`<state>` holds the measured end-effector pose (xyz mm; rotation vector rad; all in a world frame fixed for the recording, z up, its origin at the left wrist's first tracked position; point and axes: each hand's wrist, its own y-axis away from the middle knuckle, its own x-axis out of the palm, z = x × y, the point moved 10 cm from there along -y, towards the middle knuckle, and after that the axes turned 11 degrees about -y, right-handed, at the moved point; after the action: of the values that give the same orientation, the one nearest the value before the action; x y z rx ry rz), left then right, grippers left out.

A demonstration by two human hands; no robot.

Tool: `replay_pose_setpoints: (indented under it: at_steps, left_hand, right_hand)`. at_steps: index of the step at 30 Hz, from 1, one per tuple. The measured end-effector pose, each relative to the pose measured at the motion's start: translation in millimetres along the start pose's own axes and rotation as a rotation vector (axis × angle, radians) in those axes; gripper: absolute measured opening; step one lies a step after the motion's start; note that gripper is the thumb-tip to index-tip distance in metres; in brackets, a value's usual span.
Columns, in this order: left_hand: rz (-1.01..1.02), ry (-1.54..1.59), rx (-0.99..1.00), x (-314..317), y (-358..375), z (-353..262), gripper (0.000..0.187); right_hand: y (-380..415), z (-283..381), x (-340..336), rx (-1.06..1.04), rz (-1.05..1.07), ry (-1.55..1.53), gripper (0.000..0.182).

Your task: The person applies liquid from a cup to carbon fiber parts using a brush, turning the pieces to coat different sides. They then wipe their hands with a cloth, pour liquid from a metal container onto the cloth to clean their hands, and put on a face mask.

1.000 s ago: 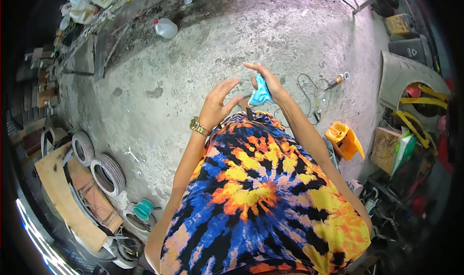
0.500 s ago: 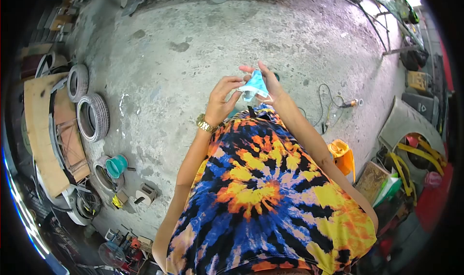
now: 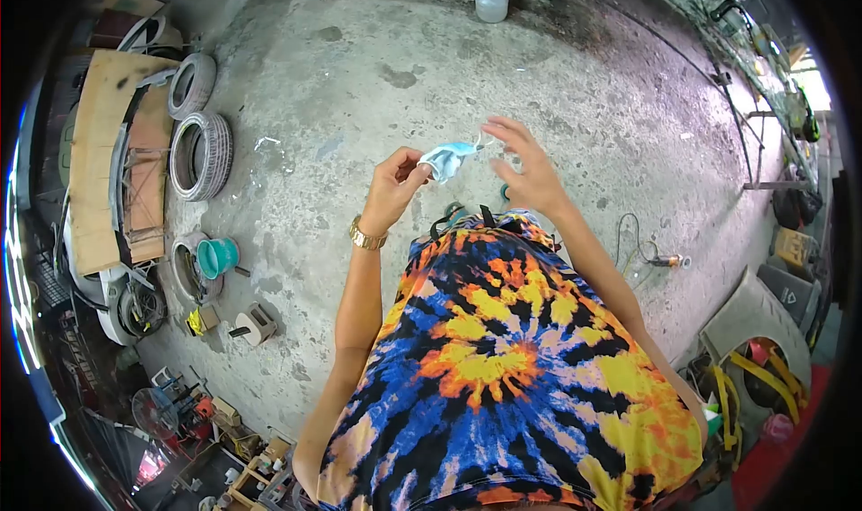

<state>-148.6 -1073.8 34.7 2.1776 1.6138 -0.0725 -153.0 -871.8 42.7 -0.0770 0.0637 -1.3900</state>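
A light-blue face mask [image 3: 452, 158], crumpled and partly folded, is in front of my waist. My left hand [image 3: 393, 186], with a gold watch [image 3: 367, 234] on its wrist, pinches the mask's left end between thumb and fingers. To the right of it, my right hand [image 3: 532, 171] has its fingers apart and curved towards the mask. A thin white ear loop rises from the mask's right end near the right fingertips; whether a finger touches it is hard to see.
Tyres [image 3: 201, 156] and a cardboard-covered panel [image 3: 108, 161] line the left side, with a teal bucket [image 3: 216, 258] nearby. A clear jug [image 3: 491, 3] stands ahead on the concrete floor. To the right lie a corded tool [image 3: 664, 260] and a grey car part [image 3: 741, 322].
My right hand has come off the mask body and moved right, its fingers spreading. The left hand keeps the mask, which has turned more sideways. The camera view has shifted.
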Motion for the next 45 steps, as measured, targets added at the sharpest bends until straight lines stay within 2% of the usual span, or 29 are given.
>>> replay_pose_setpoints:
  at_steps: [1,3,5,7,9,10,12,14,16,17,18,19,20,22,24,26,27,28,30,35,37,39,40,41,42,43,44,45]
  left_hand:
    - [0.013,0.016,0.013,-1,1,-1,0.014]
    - [0.024,0.031,0.008,-3,1,1,0.015]
    - [0.029,0.047,0.002,-2,-2,3,0.016]
    - [-0.094,0.105,-0.063,-11,-3,13,0.013]
    - [-0.189,0.195,-0.096,-18,0,31,0.012]
    - [-0.27,0.28,-0.135,-23,2,45,0.011]
    - [-0.291,0.354,-0.151,-20,7,57,0.012]
    - [-0.298,0.427,-0.17,-14,9,62,0.013]
    - [-0.376,0.781,-0.167,-12,8,57,0.013]
    - [-0.353,0.783,-0.172,-12,4,61,0.013]
    - [-0.263,1.009,-0.109,-12,-3,62,0.014]
    - [-0.17,1.236,-0.048,-12,-8,56,0.014]
    - [-0.151,1.241,-0.06,-15,-13,59,0.014]
    - [0.018,1.205,-0.005,-14,-24,46,0.008]
    - [0.025,1.139,-0.041,-20,-30,44,0.009]
    - [0.22,1.108,0.019,-14,-31,22,0.013]
    - [0.264,0.981,0.031,-10,-30,17,0.015]
    - [0.272,0.977,0.037,-5,-30,-1,0.015]
    - [0.326,0.569,-0.095,20,-28,-18,0.019]
    - [0.376,0.09,-0.009,38,-34,-31,0.036]
    - [0.354,0.025,0.02,42,-32,-35,0.034]
    - [0.33,-0.037,0.047,46,-37,-39,0.032]
    - [0.306,-0.108,0.129,48,-37,-45,0.03]
    - [0.281,-0.177,0.211,49,-38,-52,0.027]
    - [0.288,-0.177,0.219,51,-39,-55,0.027]
    - [0.383,-0.128,0.168,59,-38,-54,0.023]
    - [0.478,-0.081,0.11,70,-40,-51,0.02]
    - [0.485,-0.084,0.118,71,-42,-51,0.02]
  right_hand:
    - [-9,-1,5,-0.004,0.004,0.0,0.037]
    - [-20,17,37,-0.276,0.259,0.238,0.03]
    - [-27,11,41,-0.234,0.304,0.222,0.028]
    - [-30,5,46,-0.198,0.359,0.21,0.026]
    - [-30,-12,38,0.041,0.303,-0.034,0.022]
    - [-27,-12,40,0.041,0.31,-0.03,0.022]
    - [-25,-17,31,0.099,0.213,-0.028,0.019]
    - [-20,-22,23,0.073,0.157,-0.001,0.018]
    - [-15,-26,8,0.049,0.08,0.026,0.018]
    - [-9,-41,-7,0.19,0.0,-0.053,0.018]
    - [-1,-57,-22,0.328,-0.083,-0.134,0.018]
    - [2,-60,-32,0.334,-0.104,-0.125,0.018]
    - [7,-70,-43,0.41,-0.14,-0.144,0.017]
    - [14,-79,-65,0.489,-0.189,-0.158,0.015]
    - [17,-82,-76,0.552,-0.113,-0.159,0.012]
    - [17,-78,-88,0.497,-0.126,-0.178,0.011]
    - [14,-73,-92,0.446,-0.13,-0.201,0.011]
    - [10,-62,-92,0.438,-0.136,-0.2,0.011]
    - [1,-31,-91,0.36,-0.132,-0.221,0.013]
    - [-8,4,-87,0.281,-0.123,-0.322,0.016]
    - [-6,6,-88,0.277,-0.131,-0.374,0.017]
    - [-11,33,-97,0.031,-0.172,-0.117,0.017]
    - [-10,37,-99,0.027,-0.181,-0.111,0.017]
    - [-11,44,-102,-0.012,-0.183,-0.216,0.017]
    - [-11,48,-105,-0.035,-0.188,-0.265,0.017]
    - [-11,51,-108,-0.058,-0.193,-0.315,0.017]
    - [-12,35,-114,0.034,-0.209,-0.348,0.017]
    - [-10,23,-115,0.12,-0.225,-0.38,0.017]
